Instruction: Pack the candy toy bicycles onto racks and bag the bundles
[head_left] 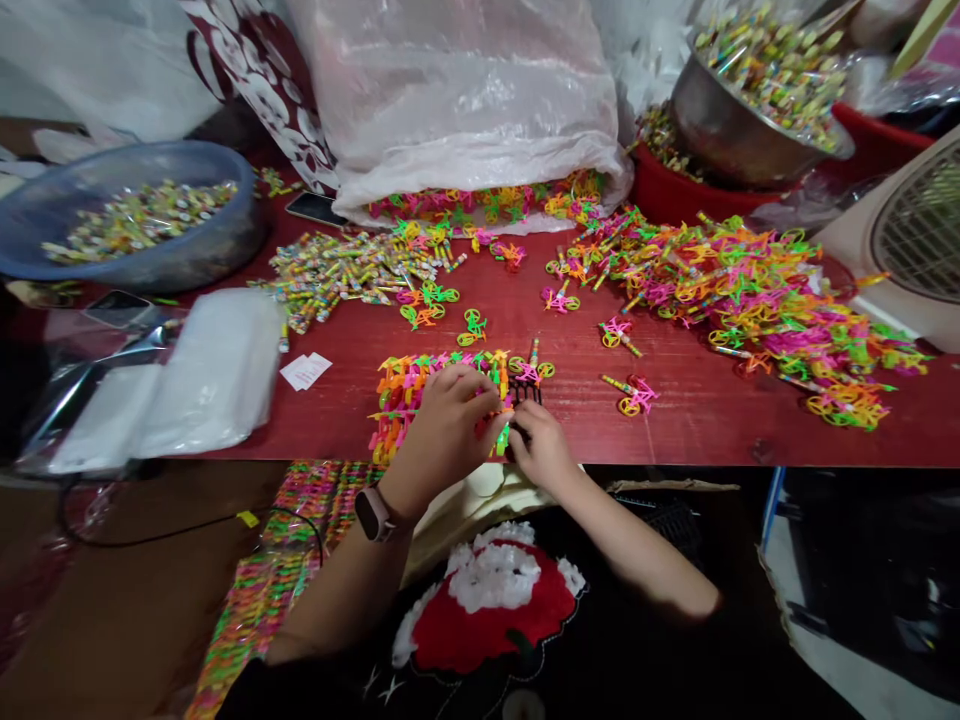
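Small plastic toy bicycles [401, 395] in bright colours stand packed in rows near the table's front edge. Over their right part arches my left hand [454, 415], fingers bent and closed at an orange bicycle piece. My right hand [546, 450] meets it from the right, its fingers closed by the end of a black slotted rack [527, 392]. What the right fingertips grip is hidden. Just behind the rack lies a pink and yellow-green toy bicycle [531, 369] with a patterned stick. Farther right on the table is another bicycle with a stick [634, 393].
A large heap of toy bicycles [720, 270] spreads at right, with patterned candy-like sticks [352, 270] piled at back left. Around them are a blue basin [247, 215], a white sack [465, 90], a metal bowl [739, 125], plastic bags [225, 360] and a fan-like appliance [855, 220].
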